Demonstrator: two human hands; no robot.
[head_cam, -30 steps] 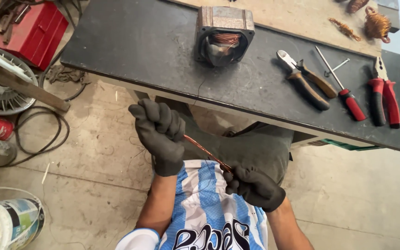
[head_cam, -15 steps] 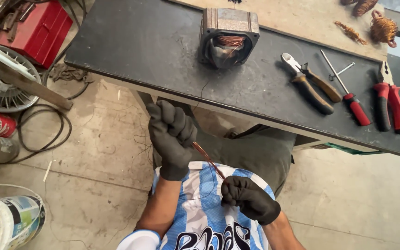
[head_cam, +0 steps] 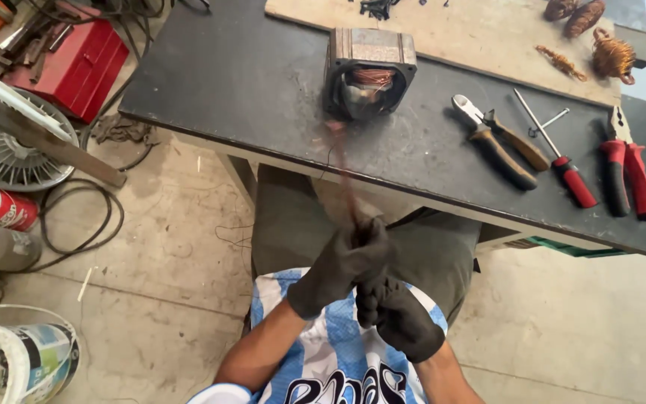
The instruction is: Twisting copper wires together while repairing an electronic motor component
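Observation:
My left hand [head_cam: 342,263], in a dark glove, is closed around a strand of copper wire [head_cam: 345,176] that runs, blurred, up to the metal motor stator [head_cam: 369,71] standing on the black table [head_cam: 241,82]. Just below and touching it, my gloved right hand [head_cam: 398,318] is a fist on the same wire's lower end. Both hands are in front of my lap, below the table's near edge. The stator's opening shows copper windings.
On the table's right lie brown-handled cutters [head_cam: 496,142], a red-handled screwdriver [head_cam: 562,161] and red pliers [head_cam: 626,164]. Copper coils [head_cam: 611,56] sit at the far right. A red toolbox [head_cam: 76,63], fan grille [head_cam: 9,142], cable and bucket [head_cam: 20,359] are on the floor at left.
The hands were apart with wire stretched between them; now they have come together near my lap. The wire stretches up to the stator. The view has shifted right.

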